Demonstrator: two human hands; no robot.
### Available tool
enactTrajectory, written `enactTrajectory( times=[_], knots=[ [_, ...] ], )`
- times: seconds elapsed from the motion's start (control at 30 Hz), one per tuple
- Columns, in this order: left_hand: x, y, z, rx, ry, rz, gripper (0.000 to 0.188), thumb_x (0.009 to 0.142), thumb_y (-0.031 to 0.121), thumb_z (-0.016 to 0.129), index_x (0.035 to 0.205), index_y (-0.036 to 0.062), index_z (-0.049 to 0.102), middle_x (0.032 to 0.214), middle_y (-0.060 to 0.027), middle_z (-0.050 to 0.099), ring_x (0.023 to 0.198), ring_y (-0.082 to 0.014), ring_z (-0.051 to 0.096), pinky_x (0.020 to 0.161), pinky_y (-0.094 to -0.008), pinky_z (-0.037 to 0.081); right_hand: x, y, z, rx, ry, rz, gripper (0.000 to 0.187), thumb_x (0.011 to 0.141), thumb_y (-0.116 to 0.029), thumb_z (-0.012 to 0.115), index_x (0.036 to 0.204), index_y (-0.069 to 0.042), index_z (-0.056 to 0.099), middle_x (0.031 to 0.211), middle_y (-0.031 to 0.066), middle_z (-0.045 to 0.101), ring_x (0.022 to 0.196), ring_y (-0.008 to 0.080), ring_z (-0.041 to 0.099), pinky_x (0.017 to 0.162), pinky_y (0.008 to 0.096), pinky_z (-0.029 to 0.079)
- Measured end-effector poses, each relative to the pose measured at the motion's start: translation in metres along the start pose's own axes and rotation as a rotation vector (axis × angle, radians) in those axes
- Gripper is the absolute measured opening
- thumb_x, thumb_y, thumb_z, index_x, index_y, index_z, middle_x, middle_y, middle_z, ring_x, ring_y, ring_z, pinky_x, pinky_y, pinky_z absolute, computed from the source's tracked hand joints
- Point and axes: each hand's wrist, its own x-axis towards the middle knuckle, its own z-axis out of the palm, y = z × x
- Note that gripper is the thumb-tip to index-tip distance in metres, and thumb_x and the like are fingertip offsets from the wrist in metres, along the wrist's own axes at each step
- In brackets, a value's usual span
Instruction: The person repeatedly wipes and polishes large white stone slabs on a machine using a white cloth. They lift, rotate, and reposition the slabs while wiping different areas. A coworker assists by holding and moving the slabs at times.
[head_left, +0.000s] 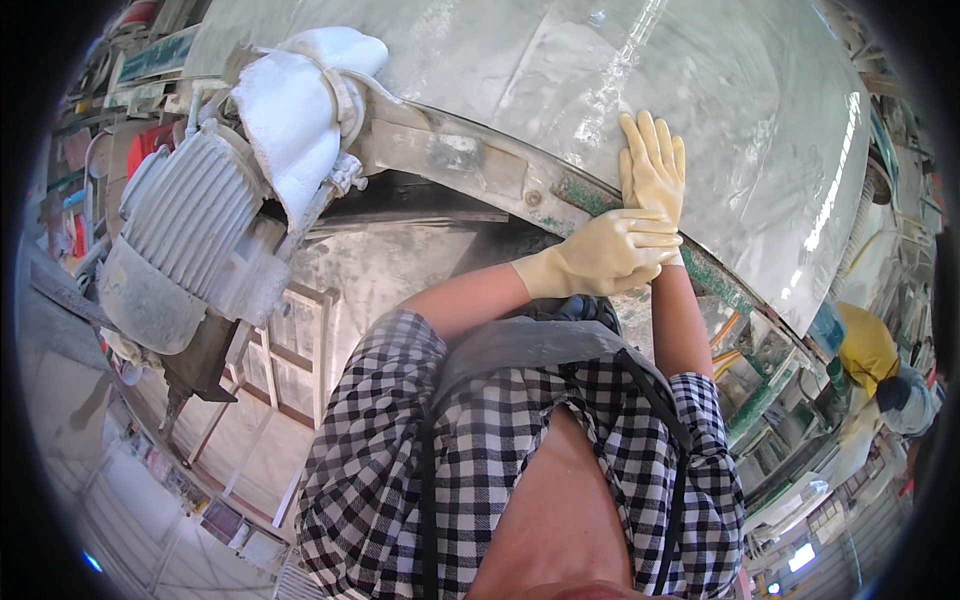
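Both my hands wear cream rubber gloves. My right hand is raised over the grey, wet-looking flat surface, fingers stretched upward and fairly close together. Across its wrist lies my left hand, its fingers bent around the cuff of the right glove. Whether my right palm touches the surface, I cannot tell. Just beneath my hands runs the surface's near edge, metal with worn green paint. A grey apron covers my front over checked sleeves.
On the left stands a ribbed grey motor, with white wrapping on the part beside it. A wooden frame leans below. To the right are orange hoses, green metal framing and a person in yellow.
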Motion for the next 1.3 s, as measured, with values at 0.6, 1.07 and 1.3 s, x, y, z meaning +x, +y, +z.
enactTrajectory(
  times=[0.6, 1.07, 1.3],
  knots=[
    [0.005, 0.032, 0.007, 0.04, -0.086, 0.132, 0.019, 0.079, 0.018, 0.073, 0.091, 0.0038, 0.076, 0.103, -0.0111, 0.077, 0.101, -0.0279, 0.073, 0.094, -0.0403, 0.059, -0.007, 0.048, -0.107, 0.819, 0.505, 0.886, 0.04, 0.11, -0.032, 0.046, 0.127, -0.002, 0.067, 0.124, 0.0117, 0.071, 0.126, 0.0193, 0.059, 0.119, 0.037, 0.033],
    [0.002, 0.035, 0.029, 0.068, -0.11, 0.177, 0.051, 0.079, 0.019, 0.08, 0.049, 0.0155, 0.039, 0.051, -0.0024, 0.041, 0.045, -0.0244, 0.046, 0.045, -0.0375, 0.036, -0.096, 0.082, -0.176, 0.778, 0.89, 1.03, 0.041, 0.108, -0.033, 0.05, 0.112, 0.001, 0.072, 0.052, -0.0057, 0.037, 0.053, 0.0058, 0.036, 0.059, 0.0235, 0.035],
    [0.001, 0.039, 0.033, 0.175, -0.086, 0.179, 0.049, 0.081, 0.027, 0.078, 0.045, 0.0161, 0.046, 0.045, -0.0051, 0.043, 0.043, -0.0268, 0.048, 0.045, -0.0393, 0.035, -0.089, 0.071, -0.173, 0.903, 0.825, 1.102, 0.047, 0.108, -0.04, 0.052, 0.112, 0.003, 0.071, 0.054, -0.0063, 0.034, 0.054, 0.0054, 0.035, 0.057, 0.0232, 0.032]
  ],
)
